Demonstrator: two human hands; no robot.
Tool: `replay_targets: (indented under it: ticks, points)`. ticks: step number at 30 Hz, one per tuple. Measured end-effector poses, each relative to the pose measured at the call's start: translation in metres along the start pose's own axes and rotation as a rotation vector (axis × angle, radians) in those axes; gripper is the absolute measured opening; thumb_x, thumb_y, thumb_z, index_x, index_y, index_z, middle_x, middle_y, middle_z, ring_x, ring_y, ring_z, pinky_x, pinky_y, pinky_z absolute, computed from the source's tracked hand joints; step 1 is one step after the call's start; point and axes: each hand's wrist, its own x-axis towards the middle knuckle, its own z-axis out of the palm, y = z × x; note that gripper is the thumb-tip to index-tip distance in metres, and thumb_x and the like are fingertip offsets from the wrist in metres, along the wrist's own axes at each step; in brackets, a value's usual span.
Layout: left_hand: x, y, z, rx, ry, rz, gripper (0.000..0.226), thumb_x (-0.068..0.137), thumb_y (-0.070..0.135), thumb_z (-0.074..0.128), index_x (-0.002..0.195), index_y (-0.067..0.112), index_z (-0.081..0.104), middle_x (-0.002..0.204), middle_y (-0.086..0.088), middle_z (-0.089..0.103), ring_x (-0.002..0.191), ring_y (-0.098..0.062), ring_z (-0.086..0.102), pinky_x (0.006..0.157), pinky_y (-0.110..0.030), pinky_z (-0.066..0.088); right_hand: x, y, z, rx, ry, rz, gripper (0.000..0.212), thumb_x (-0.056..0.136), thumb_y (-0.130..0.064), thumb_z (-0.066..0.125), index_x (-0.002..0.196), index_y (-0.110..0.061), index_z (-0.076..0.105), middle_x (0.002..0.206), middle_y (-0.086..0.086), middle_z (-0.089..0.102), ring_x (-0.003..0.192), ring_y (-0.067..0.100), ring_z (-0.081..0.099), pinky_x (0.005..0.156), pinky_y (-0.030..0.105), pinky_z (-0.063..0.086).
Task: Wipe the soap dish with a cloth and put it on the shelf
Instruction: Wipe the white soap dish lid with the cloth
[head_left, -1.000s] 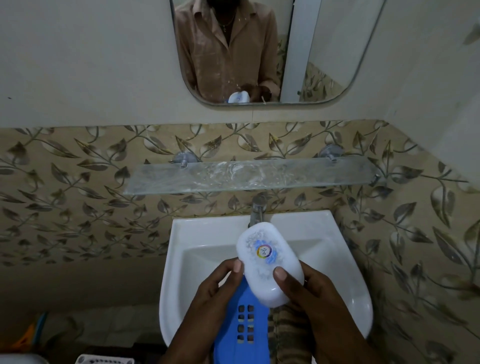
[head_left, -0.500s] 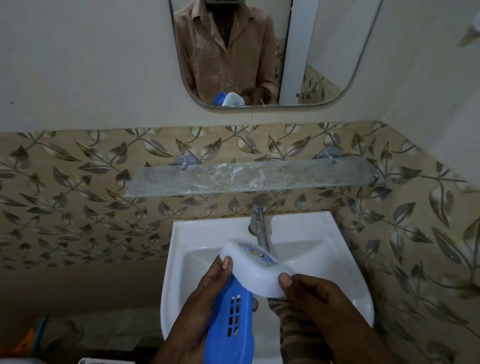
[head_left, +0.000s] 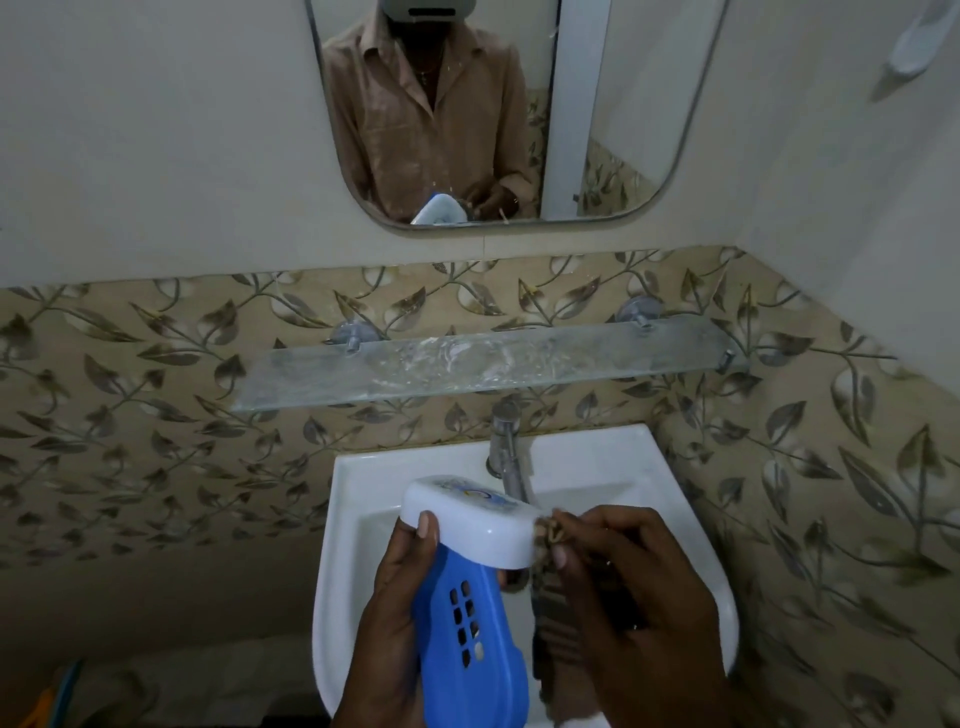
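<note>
Leaf-patterned tiles are backing one frosted glass shelf (head_left: 483, 366) above one white ceramic basin (head_left: 670, 499) with one chrome tap (head_left: 506, 447). Your left hand (head_left: 395, 623) is gripping the one blue-and-white plastic soap dish (head_left: 467, 582) over the basin, while your right hand (head_left: 634, 587) is pinching one striped brown cloth (head_left: 550, 587) against its white lid's edge.

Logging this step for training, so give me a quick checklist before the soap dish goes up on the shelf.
1. Left hand has a firm grip on the soap dish: ok.
2. Right hand presses the cloth against the lid's edge: ok.
3. Wiping finished all over: cannot tell.
4. Shelf has free space: ok.
5. Shelf surface clean: not ok, streaked.
6. Dish is over the sink: ok.
</note>
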Motion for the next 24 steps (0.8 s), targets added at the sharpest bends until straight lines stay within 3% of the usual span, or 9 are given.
replay_targets:
  ticks: [3,7,9,11,13,15,17,21,24]
  points:
    - [-0.002,-0.007,0.0,0.017,-0.003,-0.012,0.045,0.075,0.031,0.064,0.118,0.019,0.07,0.086,-0.014,0.079,0.06,-0.027,0.076,0.047,-0.035,0.061,-0.003,-0.003,0.003,0.151,-0.008,0.062,0.018,0.089,-0.019,0.066,0.1,-0.03,0.074,0.094,0.005,0.065,0.076,0.011,0.069,0.061,0.028,0.057]
    - [-0.006,-0.006,0.0,-0.04,0.008,-0.104,0.073,0.07,0.034,0.086,0.136,0.017,0.062,0.128,-0.021,0.07,0.109,-0.039,0.072,0.092,-0.055,0.059,-0.01,-0.033,0.004,0.004,-0.07,-0.129,0.013,0.09,-0.021,0.066,0.088,-0.023,0.079,0.094,-0.003,0.064,0.078,0.004,0.066,0.065,0.019,0.053]
    - [-0.004,-0.007,-0.007,-0.001,-0.04,-0.097,0.075,0.066,0.036,0.083,0.134,0.016,0.063,0.109,-0.019,0.077,0.078,-0.033,0.078,0.064,-0.045,0.065,-0.001,-0.027,-0.001,0.079,-0.049,-0.024,0.011,0.088,-0.023,0.068,0.089,-0.025,0.079,0.093,-0.002,0.067,0.078,0.008,0.069,0.062,0.02,0.054]
    - [-0.003,-0.007,-0.01,-0.019,-0.058,-0.09,0.064,0.068,0.035,0.068,0.128,0.014,0.065,0.086,-0.018,0.079,0.052,-0.029,0.074,0.042,-0.036,0.06,0.008,-0.014,-0.006,0.291,-0.051,0.302,0.007,0.083,-0.028,0.077,0.089,-0.028,0.08,0.091,0.001,0.075,0.083,0.017,0.073,0.066,0.024,0.059]
    - [-0.008,-0.009,-0.005,-0.029,-0.106,-0.075,0.053,0.069,0.03,0.065,0.12,0.015,0.069,0.084,-0.018,0.08,0.054,-0.031,0.074,0.045,-0.039,0.062,0.013,-0.005,-0.007,0.677,-0.185,0.793,0.028,0.071,-0.038,0.081,0.091,-0.019,0.082,0.095,0.009,0.079,0.092,0.031,0.074,0.077,0.036,0.06]
    - [-0.01,-0.011,-0.004,0.03,-0.171,-0.04,0.053,0.059,0.032,0.086,0.11,0.019,0.077,0.093,-0.017,0.081,0.067,-0.034,0.077,0.055,-0.044,0.063,0.015,-0.008,-0.011,0.999,-0.363,1.14,0.045,0.072,-0.044,0.077,0.091,-0.004,0.081,0.096,0.018,0.078,0.084,0.035,0.075,0.073,0.041,0.062]
    - [-0.009,-0.006,-0.005,0.114,-0.213,-0.038,0.068,0.035,0.039,0.102,0.098,0.023,0.083,0.1,-0.016,0.08,0.074,-0.034,0.078,0.058,-0.045,0.064,0.018,-0.006,-0.014,1.099,-0.414,1.155,0.054,0.059,-0.037,0.09,0.095,0.001,0.079,0.101,0.021,0.077,0.087,0.033,0.076,0.069,0.038,0.064]
    - [0.003,-0.004,-0.015,0.404,-0.239,-0.006,0.074,0.039,0.057,0.097,0.095,0.012,0.079,0.1,-0.015,0.078,0.079,-0.036,0.074,0.058,-0.041,0.062,0.019,0.001,-0.019,0.988,-0.258,1.094,0.066,0.05,-0.015,0.081,0.113,-0.002,0.07,0.093,0.015,0.079,0.08,0.025,0.077,0.065,0.032,0.062]
    - [0.001,-0.011,-0.009,0.529,-0.202,0.047,0.062,0.039,0.076,0.086,0.085,0.034,0.084,0.095,0.01,0.081,0.089,-0.007,0.076,0.075,-0.018,0.057,0.02,-0.003,-0.018,0.991,-0.113,1.027,0.05,0.058,-0.011,0.075,0.107,-0.012,0.068,0.076,0.009,0.076,0.071,0.025,0.075,0.059,0.034,0.059]
